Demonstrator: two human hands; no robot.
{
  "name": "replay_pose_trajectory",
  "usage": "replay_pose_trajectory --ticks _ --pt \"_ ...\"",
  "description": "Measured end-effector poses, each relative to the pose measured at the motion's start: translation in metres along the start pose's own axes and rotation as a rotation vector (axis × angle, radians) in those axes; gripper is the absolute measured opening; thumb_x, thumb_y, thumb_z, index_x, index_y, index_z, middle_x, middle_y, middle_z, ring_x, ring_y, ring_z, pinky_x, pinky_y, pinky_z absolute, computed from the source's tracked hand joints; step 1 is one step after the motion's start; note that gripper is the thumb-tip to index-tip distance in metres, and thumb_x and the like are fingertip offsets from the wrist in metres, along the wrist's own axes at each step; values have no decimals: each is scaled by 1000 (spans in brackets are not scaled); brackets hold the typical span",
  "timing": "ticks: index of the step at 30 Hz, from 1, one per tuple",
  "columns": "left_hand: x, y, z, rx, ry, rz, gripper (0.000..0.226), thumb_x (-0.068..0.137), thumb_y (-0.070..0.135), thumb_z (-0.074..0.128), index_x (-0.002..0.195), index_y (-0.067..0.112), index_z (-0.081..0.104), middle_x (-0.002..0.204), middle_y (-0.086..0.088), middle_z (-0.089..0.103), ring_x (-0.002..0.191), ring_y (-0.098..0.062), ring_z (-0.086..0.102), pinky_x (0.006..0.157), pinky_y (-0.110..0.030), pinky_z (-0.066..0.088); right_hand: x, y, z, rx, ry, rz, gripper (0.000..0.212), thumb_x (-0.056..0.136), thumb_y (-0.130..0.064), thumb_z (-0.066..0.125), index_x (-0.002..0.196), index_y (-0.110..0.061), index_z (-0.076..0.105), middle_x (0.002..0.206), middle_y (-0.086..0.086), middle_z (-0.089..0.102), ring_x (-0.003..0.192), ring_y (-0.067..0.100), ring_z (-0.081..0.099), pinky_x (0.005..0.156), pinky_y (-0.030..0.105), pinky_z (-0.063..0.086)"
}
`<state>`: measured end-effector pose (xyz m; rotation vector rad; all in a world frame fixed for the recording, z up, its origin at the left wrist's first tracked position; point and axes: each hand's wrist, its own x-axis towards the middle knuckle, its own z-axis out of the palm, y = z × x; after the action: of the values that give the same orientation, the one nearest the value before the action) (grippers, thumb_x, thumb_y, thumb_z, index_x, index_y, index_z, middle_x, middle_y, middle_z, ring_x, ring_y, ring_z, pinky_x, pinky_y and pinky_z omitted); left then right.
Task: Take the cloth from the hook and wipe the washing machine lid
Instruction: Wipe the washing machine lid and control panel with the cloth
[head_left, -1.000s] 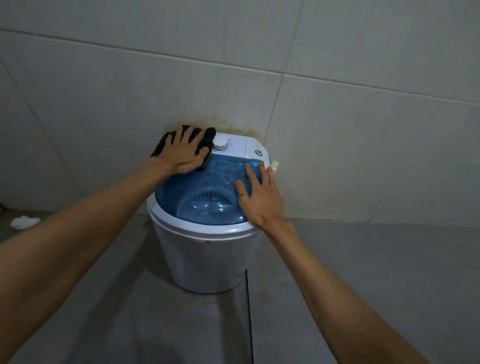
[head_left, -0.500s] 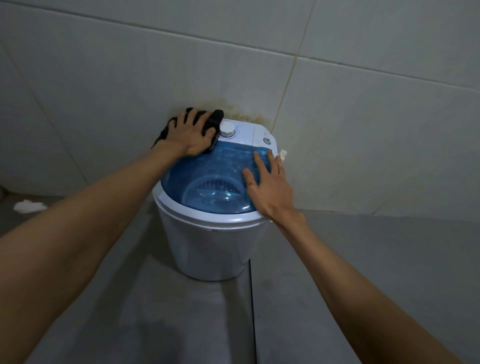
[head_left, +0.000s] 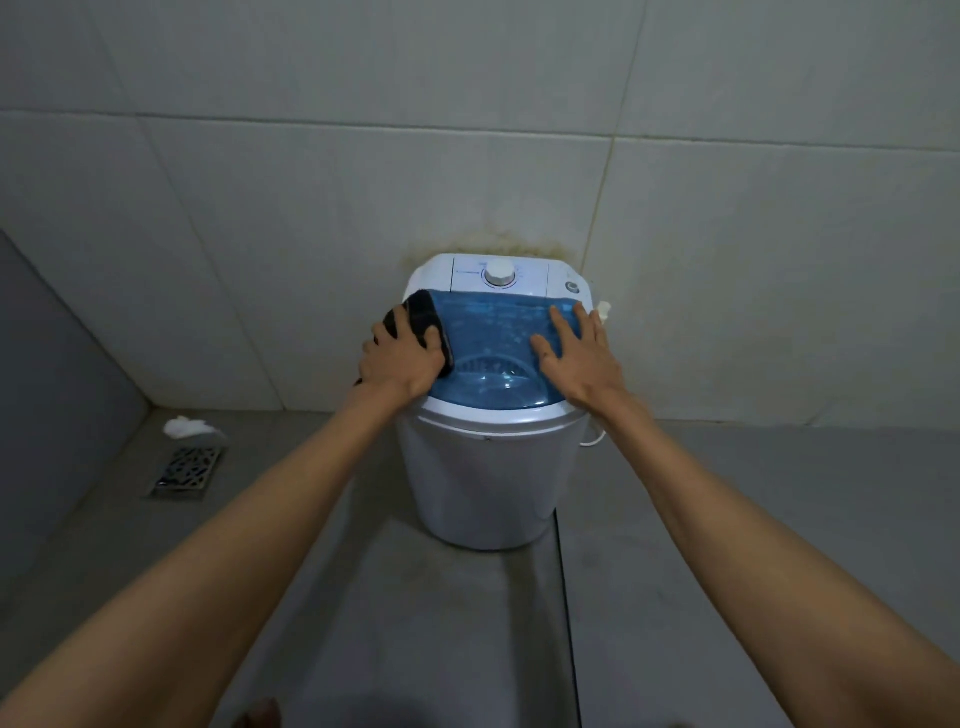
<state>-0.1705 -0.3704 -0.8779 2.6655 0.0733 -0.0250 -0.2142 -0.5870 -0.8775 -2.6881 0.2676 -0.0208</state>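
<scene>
A small white washing machine (head_left: 483, 483) stands on the floor against the tiled wall. Its translucent blue lid (head_left: 493, 343) is closed, with a white control panel and dial (head_left: 500, 273) behind it. My left hand (head_left: 397, 356) presses a dark cloth (head_left: 428, 319) onto the lid's left edge; most of the cloth is under my palm. My right hand (head_left: 579, 353) lies flat, fingers spread, on the right side of the lid and holds nothing.
A metal floor drain (head_left: 188, 470) sits in the left corner, with a white crumpled scrap (head_left: 187, 426) beside it. A white cord (head_left: 597, 439) hangs at the machine's right. Grey floor tiles surround the machine.
My left hand has slid the cloth from the back left corner by the dial forward along the lid's left edge. The right hand stayed on the lid. The view pulled back.
</scene>
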Motion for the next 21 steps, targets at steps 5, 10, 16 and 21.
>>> replay_pose_trajectory --ticks 5,10,16,21 --pt "-35 0 7 171 -21 215 65 99 50 20 155 22 6 162 -16 0 148 -37 -4 118 -55 -4 4 -4 -30 -111 -137 22 63 100 -57 17 156 -31 5 165 4 -5 151 28 -8 116 57 -7" --pt "-49 18 14 227 -36 368 63 98 50 18 155 24 6 163 -10 1 150 -29 -8 119 -50 -9 -6 -3 -58 -37 -36 1 58 103 -48 20 156 -28 10 164 7 2 151 29 -5 117 57 -4" --pt "-75 76 28 144 -211 548 59 100 41 23 155 21 12 163 -10 4 150 -29 -4 120 -50 -5 -14 -5 -60 97 32 -44 55 103 -40 28 154 -19 25 162 14 16 151 28 6 121 49 9" --pt "-64 82 -25 -342 -152 460 48 91 9 42 139 10 46 142 -15 45 132 -31 42 108 -36 32 -24 -24 -49 184 158 -95 51 101 -29 39 148 -9 37 155 15 32 145 27 25 117 39 25"
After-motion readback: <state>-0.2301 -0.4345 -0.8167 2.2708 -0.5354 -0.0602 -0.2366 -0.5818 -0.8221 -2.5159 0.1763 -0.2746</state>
